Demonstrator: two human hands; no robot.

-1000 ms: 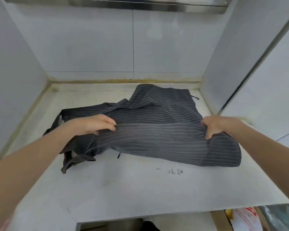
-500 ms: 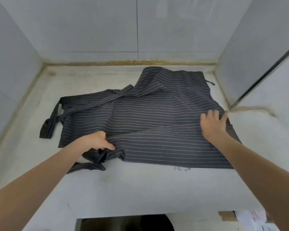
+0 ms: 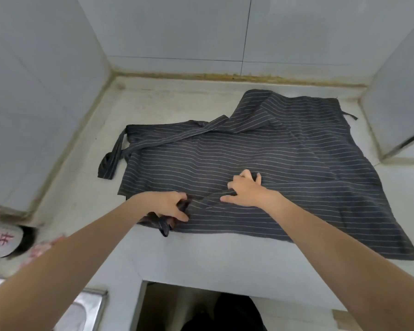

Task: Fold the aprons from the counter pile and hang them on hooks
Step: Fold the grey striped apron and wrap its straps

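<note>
A dark grey apron (image 3: 273, 158) with thin white stripes lies spread on the pale counter (image 3: 213, 254). One strap (image 3: 112, 158) loops off its left edge. My left hand (image 3: 167, 206) grips a bunched strap and the fabric at the apron's near left corner. Just to its right, my right hand (image 3: 244, 189) pinches a raised fold of the cloth, fingers spread over it. No hooks are in view.
Tiled walls close the counter in at the back, left and right (image 3: 392, 111). A steel sink edge (image 3: 86, 306) shows at the lower left. A white item with red print (image 3: 0, 240) sits at the far left. Below the counter is a dark opening (image 3: 201, 309).
My right hand has moved from the apron's right side to the near middle, close to my left hand, and now pinches a fold. The view has shifted to the left.
</note>
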